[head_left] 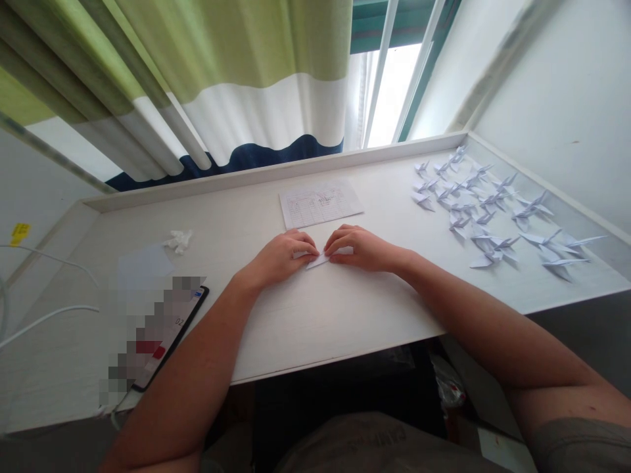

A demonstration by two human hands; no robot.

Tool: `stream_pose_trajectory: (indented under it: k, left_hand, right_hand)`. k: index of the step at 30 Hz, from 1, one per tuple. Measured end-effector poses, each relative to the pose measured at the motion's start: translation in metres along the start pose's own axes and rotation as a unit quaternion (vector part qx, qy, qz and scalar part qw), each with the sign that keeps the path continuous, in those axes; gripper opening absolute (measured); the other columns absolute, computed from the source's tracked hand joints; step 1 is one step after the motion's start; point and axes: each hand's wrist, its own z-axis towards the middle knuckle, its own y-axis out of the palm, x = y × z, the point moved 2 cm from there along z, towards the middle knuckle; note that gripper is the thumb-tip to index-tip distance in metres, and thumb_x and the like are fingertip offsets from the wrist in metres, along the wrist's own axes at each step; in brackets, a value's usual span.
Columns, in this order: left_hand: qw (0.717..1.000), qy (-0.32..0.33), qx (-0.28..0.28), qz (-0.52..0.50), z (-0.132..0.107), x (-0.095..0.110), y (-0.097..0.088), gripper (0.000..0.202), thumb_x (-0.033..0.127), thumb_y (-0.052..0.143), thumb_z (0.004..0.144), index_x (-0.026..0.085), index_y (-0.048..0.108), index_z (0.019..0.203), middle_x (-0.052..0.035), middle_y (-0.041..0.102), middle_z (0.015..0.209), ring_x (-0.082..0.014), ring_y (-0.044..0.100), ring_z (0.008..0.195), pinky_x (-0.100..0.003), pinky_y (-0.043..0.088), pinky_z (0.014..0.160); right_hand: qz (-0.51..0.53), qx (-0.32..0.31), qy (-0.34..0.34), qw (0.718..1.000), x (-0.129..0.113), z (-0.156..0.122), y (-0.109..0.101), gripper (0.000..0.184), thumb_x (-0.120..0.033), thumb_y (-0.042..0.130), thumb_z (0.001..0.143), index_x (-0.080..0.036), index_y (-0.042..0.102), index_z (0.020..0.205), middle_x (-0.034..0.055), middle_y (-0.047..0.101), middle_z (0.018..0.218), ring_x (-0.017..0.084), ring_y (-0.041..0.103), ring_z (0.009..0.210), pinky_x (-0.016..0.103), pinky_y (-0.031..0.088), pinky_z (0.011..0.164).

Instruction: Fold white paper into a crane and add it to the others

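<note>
Between my hands, a small folded white sheet of paper lies at the middle of the white desk. My left hand pinches its left part, thumb and fingertips pressed together. From the other side my right hand grips the paper, its fingers curled over the edge. Part of the paper is hidden under the fingers. Just beyond my hands lies a printed sheet with a table and handwriting on it.
Several folded paper cranes stand at the desk's right. To the left are a crumpled tissue, plain white paper and a phone, partly blurred out. White cables run at far left. A low rim borders the back, below a curtain.
</note>
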Motion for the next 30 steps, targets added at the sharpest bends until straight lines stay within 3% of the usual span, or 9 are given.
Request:
stream_pose_trajectory:
  k: [4, 10, 18, 25, 30]
  left_hand:
    - [1.0, 0.003, -0.008, -0.002, 0.0004, 0.0001, -0.001, 0.022, 0.026, 0.061, 0.1, 0.026, 0.083, 0.099, -0.0066, 0.078, 0.112, -0.0243, 0.068, 0.109, -0.041, 0.052, 0.103]
    - [1.0, 0.002, -0.017, -0.003, -0.0001, -0.0001, -0.0024, 0.022, 0.029, 0.062, 0.1, 0.027, 0.084, 0.097, -0.0067, 0.078, 0.112, -0.0249, 0.068, 0.108, -0.041, 0.052, 0.102]
    - [0.999, 0.008, -0.031, -0.002, -0.0011, -0.0016, -0.0059, 0.023, 0.029, 0.061, 0.099, 0.027, 0.084, 0.095, -0.0066, 0.079, 0.113, -0.0247, 0.068, 0.109, -0.041, 0.052, 0.102]
    - [0.999, -0.005, -0.016, -0.034, -0.0014, -0.0055, -0.0052, 0.022, 0.031, 0.063, 0.099, 0.028, 0.084, 0.097, -0.0067, 0.08, 0.112, -0.0247, 0.069, 0.11, -0.043, 0.053, 0.105]
    - [0.999, -0.019, -0.006, -0.049, -0.0018, -0.0066, -0.0058, 0.019, 0.036, 0.068, 0.097, 0.029, 0.085, 0.095, -0.0059, 0.081, 0.11, -0.0252, 0.068, 0.11, -0.046, 0.052, 0.107]
  right_hand:
    - [-0.012, 0.012, 0.011, 1.0, -0.0016, 0.0009, 0.0012, 0.014, -0.027, 0.07, 0.098, -0.027, 0.084, 0.096, 0.005, 0.081, 0.108, 0.025, 0.067, 0.102, 0.043, 0.046, 0.099]
    - [-0.017, 0.003, 0.004, 1.0, -0.0033, 0.0001, 0.0023, 0.014, -0.029, 0.072, 0.098, -0.027, 0.085, 0.104, 0.006, 0.079, 0.111, 0.026, 0.065, 0.103, 0.044, 0.046, 0.099]
    - [-0.019, 0.007, -0.003, 1.0, -0.0007, 0.0009, 0.0056, 0.021, -0.033, 0.064, 0.104, -0.027, 0.084, 0.101, 0.0076, 0.078, 0.112, 0.027, 0.063, 0.105, 0.044, 0.042, 0.101]
    - [-0.035, 0.001, -0.006, 0.999, -0.0041, 0.001, 0.007, 0.019, -0.032, 0.066, 0.102, -0.027, 0.084, 0.101, 0.0077, 0.077, 0.11, 0.027, 0.063, 0.105, 0.044, 0.041, 0.101]
    - [-0.064, 0.01, -0.005, 0.998, -0.0061, -0.0001, 0.0082, 0.022, -0.035, 0.07, 0.099, -0.028, 0.082, 0.116, 0.0087, 0.075, 0.111, 0.028, 0.063, 0.105, 0.045, 0.043, 0.1]
